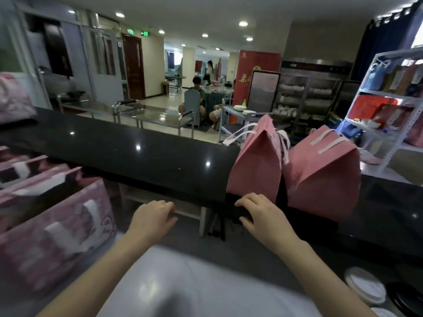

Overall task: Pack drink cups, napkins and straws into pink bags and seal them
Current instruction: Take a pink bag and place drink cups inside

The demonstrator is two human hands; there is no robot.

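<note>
Bags (pixel 256 163) of creased pink paper stand on glossy black counter (pixel 137 161); left hand (pixel 153 216) and right hand (pixel 258 213) at its edge, empty, apart, loosely curled.

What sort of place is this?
Probably a restaurant's service counter: a long glossy black counter holds two closed pink paper bags, with seated diners at a table and racks of white dishes behind.
</note>
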